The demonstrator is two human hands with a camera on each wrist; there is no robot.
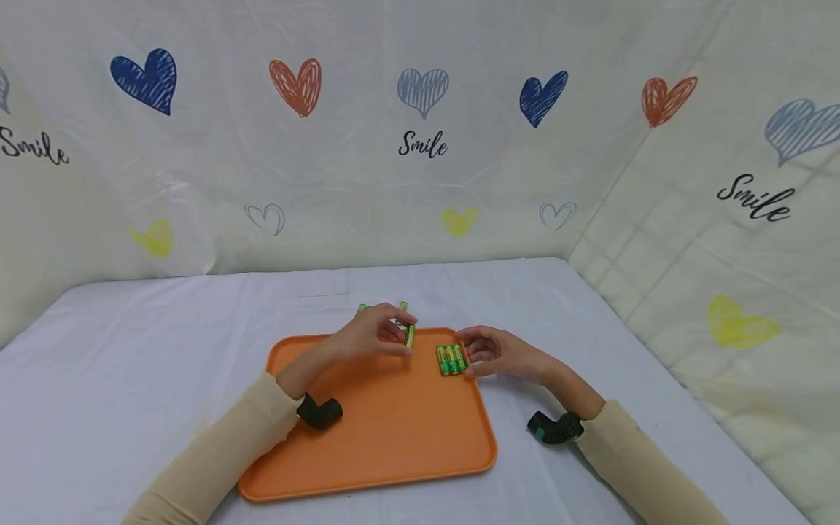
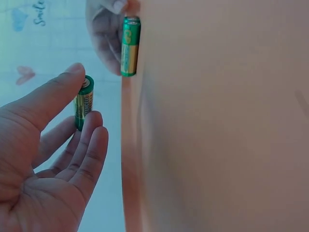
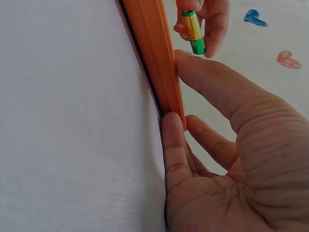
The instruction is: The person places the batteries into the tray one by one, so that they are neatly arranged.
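Observation:
My left hand (image 1: 367,337) is raised over the far part of an orange tray (image 1: 380,437). It pinches a green and gold battery (image 2: 84,102) upright between thumb and fingertips. My right hand (image 1: 502,355) is at the tray's far right corner. Its thumb and fingers hold the orange rim (image 3: 161,53), as the right wrist view shows. Just inside that rim, several batteries (image 1: 450,359) lie side by side in a row on the tray. The nearest of them is close to the right fingers.
Beyond the tray's far edge, more batteries (image 1: 403,306) are partly hidden behind the left hand. A white cloth (image 1: 131,401) covers the table. Behind it hangs a white curtain (image 1: 361,182) printed with hearts and the word Smile.

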